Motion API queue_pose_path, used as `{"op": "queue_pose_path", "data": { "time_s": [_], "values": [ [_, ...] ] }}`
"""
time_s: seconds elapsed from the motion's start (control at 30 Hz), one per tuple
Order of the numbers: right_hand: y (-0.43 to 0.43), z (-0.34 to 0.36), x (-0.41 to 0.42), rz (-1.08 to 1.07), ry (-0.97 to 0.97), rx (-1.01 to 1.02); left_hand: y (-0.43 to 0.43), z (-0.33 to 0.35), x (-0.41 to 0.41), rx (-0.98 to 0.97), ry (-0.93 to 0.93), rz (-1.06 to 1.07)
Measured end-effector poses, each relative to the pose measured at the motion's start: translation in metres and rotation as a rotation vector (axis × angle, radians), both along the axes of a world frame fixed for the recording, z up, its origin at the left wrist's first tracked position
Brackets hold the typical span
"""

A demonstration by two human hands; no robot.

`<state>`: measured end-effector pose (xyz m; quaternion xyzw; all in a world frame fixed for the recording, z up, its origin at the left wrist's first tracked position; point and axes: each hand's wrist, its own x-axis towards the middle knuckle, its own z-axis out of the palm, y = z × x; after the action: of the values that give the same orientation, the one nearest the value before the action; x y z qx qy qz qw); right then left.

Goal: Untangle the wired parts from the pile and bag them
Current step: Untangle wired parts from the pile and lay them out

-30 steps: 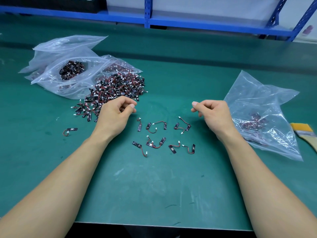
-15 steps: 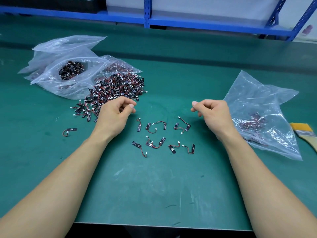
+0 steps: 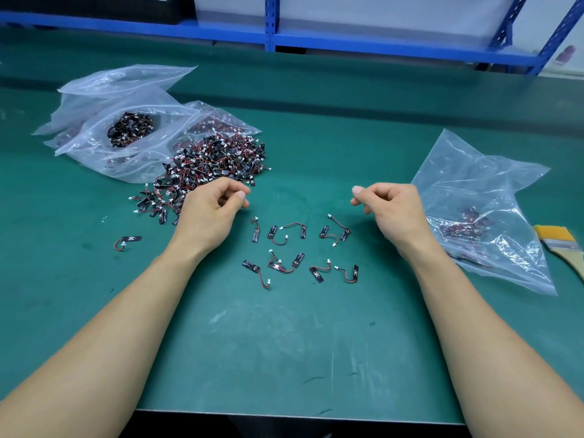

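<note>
The tangled pile (image 3: 215, 165) of small wired parts, black strips with red and black leads and white plugs, sits on the left of the green table (image 3: 284, 343), a little beyond our left hand (image 3: 211, 213). Some of it spills toward the near left. Between our two hands and nearer to us, about a dozen loose parts (image 3: 298, 259) lie spread apart on the mat, a few touching or overlapping. One single part (image 3: 131, 239) lies alone, well to the left of the left wrist. The strips carry tiny white markings, too small for us to read. Our left hand hovers at the near right edge of the pile and our right hand (image 3: 395, 213) just left of the right bag. The hands are well apart, each with its fingers curled in and the thumb by the forefinger, and nothing shows in either. Far left, touching the pile, several clear bags overlap; the front bag (image 3: 94, 143) holds a dark clump of the same parts, and a back bag (image 3: 120, 80) lies behind it. On the right, a crumpled clear bag (image 3: 474, 184) holds a small cluster of parts low inside. Just right of it lies a brush (image 3: 556, 240) with pale bristles. Along the far edge runs a blue shelf (image 3: 347, 42).
</note>
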<state>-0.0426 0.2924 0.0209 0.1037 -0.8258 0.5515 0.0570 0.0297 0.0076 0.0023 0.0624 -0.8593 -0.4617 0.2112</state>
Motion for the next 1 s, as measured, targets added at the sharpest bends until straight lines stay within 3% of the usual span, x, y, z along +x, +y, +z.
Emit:
{"op": "queue_pose_path", "data": {
  "time_s": [1.0],
  "values": [
    [-0.0009, -0.0011, -0.0002, 0.004, 0.004, 0.009, -0.0004, -0.0005, 0.0001, -0.006, -0.002, -0.012]
  ]
}}
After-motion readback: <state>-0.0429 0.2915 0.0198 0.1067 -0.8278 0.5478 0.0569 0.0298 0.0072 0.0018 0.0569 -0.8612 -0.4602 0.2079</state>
